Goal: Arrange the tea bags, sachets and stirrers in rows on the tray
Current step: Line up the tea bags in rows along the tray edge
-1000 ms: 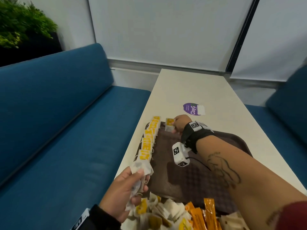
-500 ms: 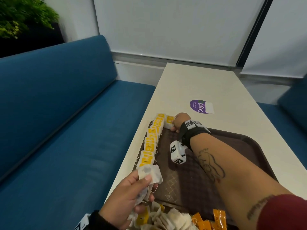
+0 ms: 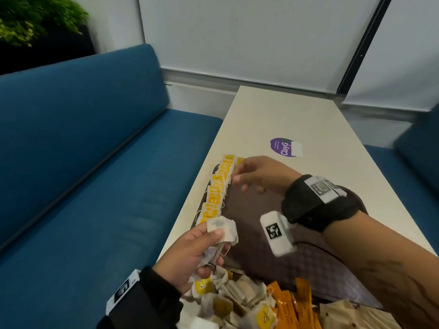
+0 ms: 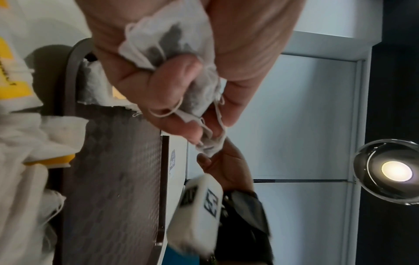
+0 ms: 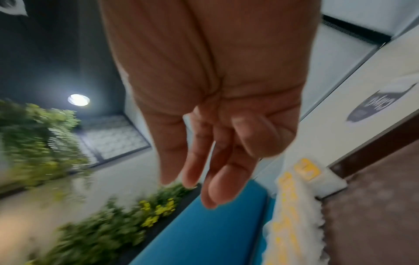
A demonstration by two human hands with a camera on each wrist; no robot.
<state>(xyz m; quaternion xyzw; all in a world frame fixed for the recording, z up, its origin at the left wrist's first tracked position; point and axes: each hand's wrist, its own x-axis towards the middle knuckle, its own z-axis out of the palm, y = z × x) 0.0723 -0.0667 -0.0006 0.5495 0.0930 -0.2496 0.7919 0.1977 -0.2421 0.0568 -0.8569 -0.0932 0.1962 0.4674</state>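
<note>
Tea bags (image 3: 217, 191) in one yellow-tagged row along the left rim of the brown tray (image 3: 308, 264).
Loose tea bags and orange sachets (image 3: 291, 305) heaped at near end. Left hand (image 3: 192, 252) grips several crumpled tea bags (image 4: 167, 41), fingers curled round them. Right hand (image 3: 259, 173) above the row's far end, fingers slack, holding nothing. Purple table sticker (image 3: 283, 147) reads "ClayG…".

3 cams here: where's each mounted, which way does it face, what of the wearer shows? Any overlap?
Head: on the head, looking forward and down at the tray; both forearms, left hand, right hand.
Left wrist: looks along the left hand gripping tea bags; right hand behind.
Right wrist: looks along the empty right hand toward sofa and plants.
Shared: all three show the tray and the tea bag row.
</note>
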